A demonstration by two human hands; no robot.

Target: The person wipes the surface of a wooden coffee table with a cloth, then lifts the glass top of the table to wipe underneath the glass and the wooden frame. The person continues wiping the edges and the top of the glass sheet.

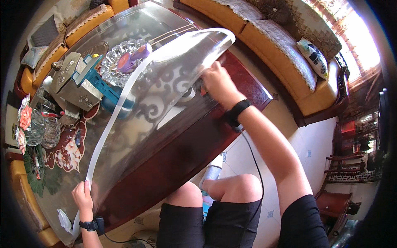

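Observation:
A clear plastic table cover (136, 103) with a white edge band lies over a dark red wooden table (165, 153), its near side folded back on itself. At the lower left, my left hand (84, 197) is closed on the white band, thumb against it. My right hand (220, 82) is at the table's right end, beside the cover's fold, with its fingers curled and slightly blurred. A small reddish patch shows below these fingers; what they hold is hidden. Patterned grey-white scrolls of the table top show through the plastic.
On the table stand a glass bowl (111, 62) with a purple-and-pink object (134, 58), a blue plastic holder (99, 84), a silvery box (82, 89), glass vases (50, 132) and artificial flowers (25, 118). An orange sofa (264, 45) lies beyond. Cables hang from both wristbands.

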